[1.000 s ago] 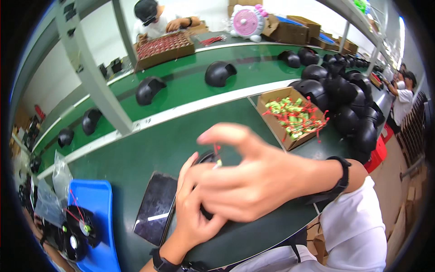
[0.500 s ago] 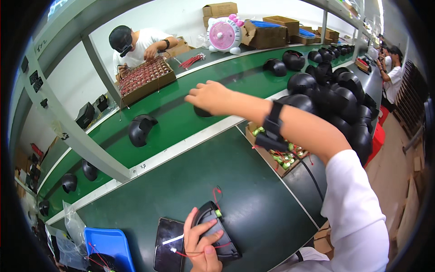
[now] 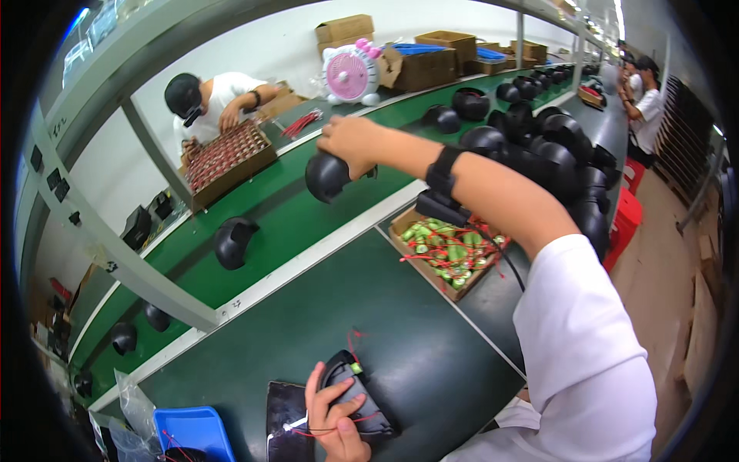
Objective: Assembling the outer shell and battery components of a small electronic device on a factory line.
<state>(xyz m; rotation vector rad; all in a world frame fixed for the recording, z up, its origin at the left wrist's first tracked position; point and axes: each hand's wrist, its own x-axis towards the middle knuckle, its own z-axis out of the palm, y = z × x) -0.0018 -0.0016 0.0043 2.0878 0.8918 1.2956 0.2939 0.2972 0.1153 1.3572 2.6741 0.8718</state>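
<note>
Over the green conveyor belt, my right hand is stretched far out, its fingers closed over the top of a black dome-shaped shell. Whether that shell touches the belt cannot be told. Near the front of the dark green table, my left hand holds a black curved plastic casing, fingers bent across its face. A green cylindrical cell shows at the casing's upper end, and thin red wires come off it. Beside this hand lies a dark flat phone-like slab.
Another black shell sits farther left on the belt. Many shells are piled at the right. A cardboard box holds green cells with red wires. At lower left stands a blue tray. A co-worker works across the belt.
My right hand, blurred over a mostly hidden shell before, now grips the shell, which shows clearly. My left hand keeps the casing. The whole view has shifted slightly.
</note>
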